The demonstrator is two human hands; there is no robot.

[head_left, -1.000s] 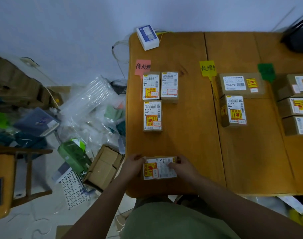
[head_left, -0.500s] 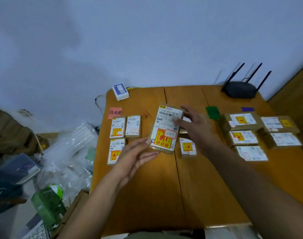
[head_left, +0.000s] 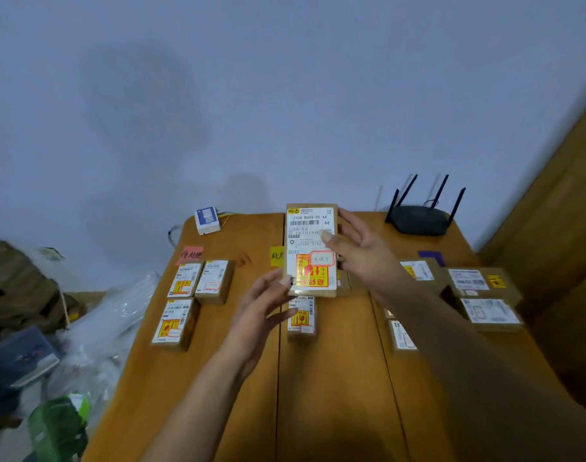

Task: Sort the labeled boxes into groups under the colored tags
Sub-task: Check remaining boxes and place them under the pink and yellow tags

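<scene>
a plain pale blue-grey wall (head_left: pixel 285 78) spans the far side under dim light. an orange-brown wooden table (head_left: pixel 335 378) stands before it, a brown wooden panel (head_left: pixel 568 211) at right.

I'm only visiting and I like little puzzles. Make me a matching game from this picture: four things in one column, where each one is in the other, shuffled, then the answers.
Things
1. pink tag
2. router
3. held box
4. white and blue device

Places
A. back right of the table
B. up in the air, between the left hand and the right hand
C. back left corner of the table
D. left side of the table, just behind the left group of boxes

Pairs: 1-D, 2-A, 3-B, 4-C
</scene>
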